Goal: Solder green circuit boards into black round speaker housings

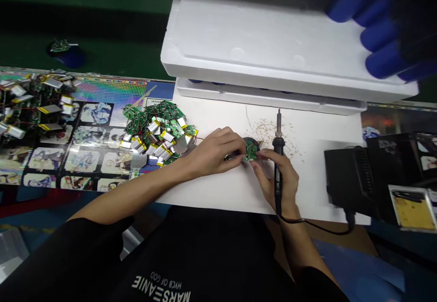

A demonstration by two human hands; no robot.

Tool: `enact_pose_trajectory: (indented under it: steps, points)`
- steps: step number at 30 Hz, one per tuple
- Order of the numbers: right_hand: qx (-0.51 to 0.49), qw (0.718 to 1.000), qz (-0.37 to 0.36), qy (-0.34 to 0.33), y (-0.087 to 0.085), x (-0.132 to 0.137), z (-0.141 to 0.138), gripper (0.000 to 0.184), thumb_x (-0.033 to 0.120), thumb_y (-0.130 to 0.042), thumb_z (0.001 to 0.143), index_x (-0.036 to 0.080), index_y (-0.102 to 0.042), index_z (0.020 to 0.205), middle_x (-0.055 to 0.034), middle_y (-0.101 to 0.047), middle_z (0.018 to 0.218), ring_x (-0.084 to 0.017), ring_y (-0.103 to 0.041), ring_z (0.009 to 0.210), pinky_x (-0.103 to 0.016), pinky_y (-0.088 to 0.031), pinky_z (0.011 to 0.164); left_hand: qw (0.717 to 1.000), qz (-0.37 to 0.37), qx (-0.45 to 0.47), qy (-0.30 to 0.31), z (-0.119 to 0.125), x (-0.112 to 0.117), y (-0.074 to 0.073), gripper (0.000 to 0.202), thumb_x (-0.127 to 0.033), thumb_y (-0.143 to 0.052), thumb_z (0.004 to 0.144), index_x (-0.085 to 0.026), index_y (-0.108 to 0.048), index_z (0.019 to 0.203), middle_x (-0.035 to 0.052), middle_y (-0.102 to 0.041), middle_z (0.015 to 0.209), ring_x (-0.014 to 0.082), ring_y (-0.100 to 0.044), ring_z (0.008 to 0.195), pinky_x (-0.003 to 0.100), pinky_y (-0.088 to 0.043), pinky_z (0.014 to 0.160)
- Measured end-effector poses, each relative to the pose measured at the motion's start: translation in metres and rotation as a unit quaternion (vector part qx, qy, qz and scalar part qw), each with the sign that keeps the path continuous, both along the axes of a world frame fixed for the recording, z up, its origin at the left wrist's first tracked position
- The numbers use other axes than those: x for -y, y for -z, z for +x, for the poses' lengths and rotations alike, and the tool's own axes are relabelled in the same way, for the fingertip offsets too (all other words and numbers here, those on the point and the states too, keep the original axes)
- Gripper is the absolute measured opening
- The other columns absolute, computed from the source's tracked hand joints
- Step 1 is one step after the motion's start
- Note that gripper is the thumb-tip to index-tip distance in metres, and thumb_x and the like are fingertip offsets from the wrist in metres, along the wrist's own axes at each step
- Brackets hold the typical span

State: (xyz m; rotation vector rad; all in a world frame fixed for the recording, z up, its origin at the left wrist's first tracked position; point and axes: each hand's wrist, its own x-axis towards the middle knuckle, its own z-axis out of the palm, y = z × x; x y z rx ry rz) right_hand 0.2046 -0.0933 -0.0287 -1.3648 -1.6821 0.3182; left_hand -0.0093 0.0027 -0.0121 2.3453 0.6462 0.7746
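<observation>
Between my two hands is a small green circuit board [251, 149], with a dark round part partly showing behind it. My left hand [223, 151] is closed at the board's left edge, its thumb and fingers pinched together there. At the right edge, the thumb and forefinger of my right hand [282, 174] grip the board. A black soldering iron [279, 156] is tucked in the right hand, its metal tip pointing away from me. Left of my left hand lies a heap of green boards with silver battery packs [160, 131].
White foam trays [239, 38] stand at the back, with blue cylinders [380, 33] on the upper one. A black soldering station [351, 179] and a tray with a yellow sponge [413, 211] sit at the right. Another battery heap [41, 104] lies far left. Scraps [290, 138] litter the white sheet.
</observation>
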Motion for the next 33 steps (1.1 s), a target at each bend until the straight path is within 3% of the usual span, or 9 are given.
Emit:
enact_pose_trajectory:
  steps: [8, 16, 22, 26, 31, 33]
  points:
    - [0.017, 1.000, 0.001, -0.011, -0.007, -0.008, -0.001, 0.041, 0.015, -0.079, 0.092, 0.029, -0.069, 0.129, -0.0043, -0.080, 0.117, -0.023, -0.076, 0.105, -0.042, -0.064, 0.096, 0.999, 0.031, 0.003, -0.010, 0.000, 0.000, 0.004, 0.017, -0.032, -0.059, 0.111, -0.019, -0.069, 0.105, 0.0075, -0.076, 0.105, 0.0208, -0.065, 0.101, 0.035, -0.052, 0.092]
    - [0.015, 0.999, 0.038, -0.024, -0.009, -0.013, -0.016, 0.040, 0.007, -0.074, 0.094, 0.029, -0.068, 0.127, -0.0026, -0.079, 0.111, -0.022, -0.074, 0.100, -0.041, -0.063, 0.090, 0.999, 0.044, 0.011, -0.005, 0.000, 0.000, 0.008, 0.016, -0.031, -0.060, 0.110, -0.018, -0.069, 0.108, 0.0091, -0.075, 0.108, 0.0212, -0.063, 0.100, 0.036, -0.053, 0.092]
    - [0.087, 0.995, 0.039, -0.037, -0.011, -0.011, -0.011, 0.037, 0.004, -0.069, 0.097, 0.027, -0.065, 0.125, -0.0050, -0.077, 0.109, -0.022, -0.071, 0.098, -0.042, -0.060, 0.090, 0.999, 0.007, 0.040, 0.022, -0.002, -0.003, 0.008, 0.012, -0.027, -0.061, 0.110, -0.018, -0.070, 0.110, 0.0097, -0.074, 0.109, 0.0209, -0.064, 0.104, 0.035, -0.054, 0.095]
    - [0.115, 0.992, 0.027, -0.042, -0.014, -0.008, -0.007, 0.036, 0.005, -0.068, 0.098, 0.029, -0.066, 0.125, -0.0046, -0.076, 0.108, -0.022, -0.070, 0.098, -0.040, -0.060, 0.090, 0.999, 0.021, 0.037, 0.033, -0.002, -0.006, 0.008, 0.014, -0.026, -0.058, 0.111, -0.019, -0.070, 0.110, 0.0106, -0.074, 0.110, 0.0216, -0.064, 0.106, 0.037, -0.054, 0.096]
    - [0.026, 0.999, 0.009, -0.030, -0.016, 0.002, -0.003, 0.031, 0.012, -0.064, 0.101, 0.029, -0.070, 0.126, -0.0053, -0.077, 0.108, -0.024, -0.072, 0.103, -0.043, -0.060, 0.092, 0.996, 0.073, 0.004, 0.041, -0.003, -0.006, 0.005, 0.015, -0.026, -0.058, 0.111, -0.019, -0.072, 0.112, 0.0104, -0.076, 0.114, 0.0218, -0.064, 0.105, 0.037, -0.054, 0.095]
    - [-0.057, 0.998, 0.011, -0.001, -0.017, 0.006, -0.003, 0.027, 0.023, -0.060, 0.105, 0.028, -0.071, 0.130, -0.0041, -0.076, 0.099, -0.022, -0.072, 0.094, -0.041, -0.061, 0.084, 0.995, 0.089, -0.015, 0.037, -0.004, -0.005, 0.003, 0.015, -0.026, -0.058, 0.111, -0.020, -0.072, 0.113, 0.0094, -0.077, 0.116, 0.0216, -0.064, 0.104, 0.037, -0.053, 0.093]
